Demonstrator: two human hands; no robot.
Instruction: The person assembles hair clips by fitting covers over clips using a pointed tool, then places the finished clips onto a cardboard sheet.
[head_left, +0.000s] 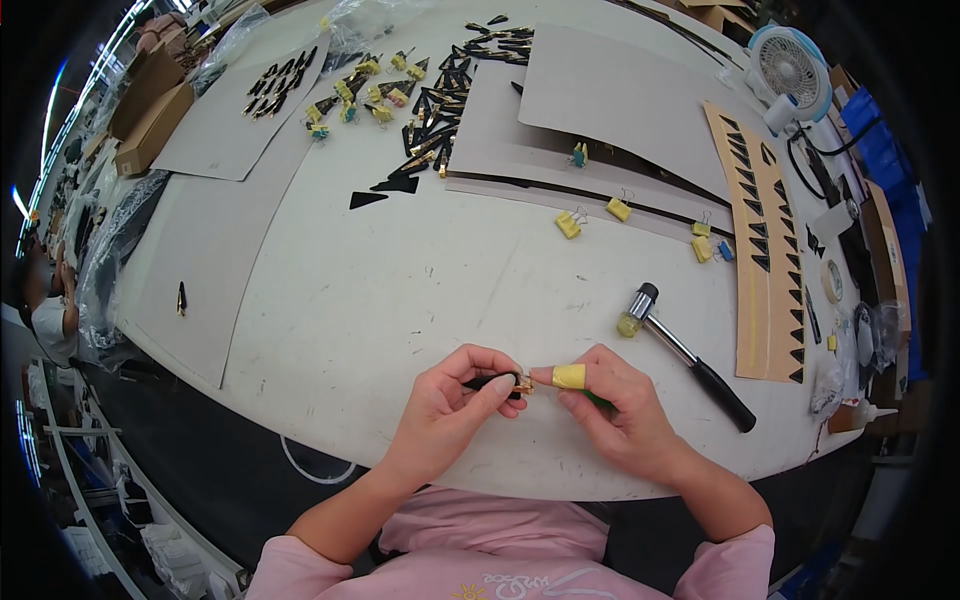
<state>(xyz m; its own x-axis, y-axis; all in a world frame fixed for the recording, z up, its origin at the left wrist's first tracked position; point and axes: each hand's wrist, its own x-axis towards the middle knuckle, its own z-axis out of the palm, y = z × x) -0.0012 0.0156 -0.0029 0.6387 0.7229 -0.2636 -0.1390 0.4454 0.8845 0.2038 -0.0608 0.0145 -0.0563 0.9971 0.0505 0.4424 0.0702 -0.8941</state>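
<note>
My left hand point(452, 398) is closed on a small black pointed tab with gold metal hardware point(523, 386), low over the near part of the table. My right hand point(622, 408) is just right of it, with yellow tape point(569, 376) around a finger. Its fingers curl round a slim green object point(600, 401), mostly hidden in the palm. The fingertips of this hand come close to the gold end of the tab; whether they touch it I cannot tell. To the right lies a hammer point(690, 355) with a black handle and a two-coloured head.
Black-and-gold tabs point(437, 120) form a heap at the back, near yellow binder clips point(568, 224) and grey boards point(620, 95). At right are a brown strip with black triangles point(752, 250) and a small fan point(788, 66). Another person point(52, 310) is at far left.
</note>
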